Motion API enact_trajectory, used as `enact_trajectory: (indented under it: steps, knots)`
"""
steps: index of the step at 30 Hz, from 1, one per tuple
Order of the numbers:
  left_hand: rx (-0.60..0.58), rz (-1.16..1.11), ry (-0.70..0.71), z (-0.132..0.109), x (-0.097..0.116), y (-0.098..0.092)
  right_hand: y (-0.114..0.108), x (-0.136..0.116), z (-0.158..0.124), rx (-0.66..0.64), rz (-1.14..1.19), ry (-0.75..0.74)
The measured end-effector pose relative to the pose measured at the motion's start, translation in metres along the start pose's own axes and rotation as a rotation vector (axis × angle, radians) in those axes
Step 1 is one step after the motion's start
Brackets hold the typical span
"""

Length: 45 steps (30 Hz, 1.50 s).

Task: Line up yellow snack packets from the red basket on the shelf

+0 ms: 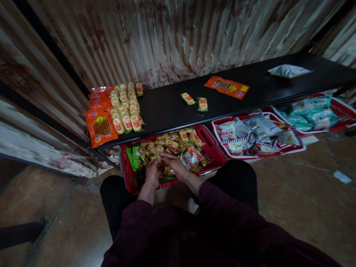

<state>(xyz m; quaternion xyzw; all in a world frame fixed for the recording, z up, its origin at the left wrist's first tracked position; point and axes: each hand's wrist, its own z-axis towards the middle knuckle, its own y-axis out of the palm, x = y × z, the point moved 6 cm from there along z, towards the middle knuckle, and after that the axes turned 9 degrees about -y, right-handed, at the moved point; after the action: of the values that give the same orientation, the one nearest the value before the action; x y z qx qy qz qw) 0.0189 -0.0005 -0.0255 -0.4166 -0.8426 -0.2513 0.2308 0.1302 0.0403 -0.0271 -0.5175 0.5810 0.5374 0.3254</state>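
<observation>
Both my hands are low in the red basket [211,146] in front of my knees, among many small yellow-wrapped snack cakes [170,144]. My left hand [152,174] has its fingers closed around a wrapped snack cake [156,151], partly hidden by the fingers. Close beside it, my right hand [175,164] reaches in with fingers stretched out toward the left, its fingertips at the same cake. A white and red packet [191,157] lies just right of my right hand. Green packets [133,159] stand at the basket's left end.
On the black shelf [163,104] stand rows of yellow snack cakes [125,110] beside orange packets [101,127]. Two loose cakes [187,98], an orange packet [227,87] and a silvery packet [288,71] lie farther right. Baskets of white packets [258,132] and teal packets [317,112] sit beneath.
</observation>
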Motion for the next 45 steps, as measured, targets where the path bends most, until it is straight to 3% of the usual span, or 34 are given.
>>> enact_trajectory:
  steps: [8, 25, 30, 45]
  knots:
    - [-0.033, -0.132, -0.07, 0.009, -0.004, -0.003, -0.002, 0.003, -0.001, 0.07, -0.132, -0.018]
    - [0.028, -0.007, 0.091, 0.005, -0.004, 0.013, -0.007, -0.007, 0.005, 0.127, -0.179, -0.114]
    - [-0.023, 0.036, 0.111, -0.001, -0.003, 0.02, -0.009, -0.002, 0.004, 0.12, -0.166, -0.087]
    - [0.082, 0.323, 0.435, -0.005, 0.009, 0.029, -0.02, 0.0, 0.004, 0.137, -0.045, -0.086]
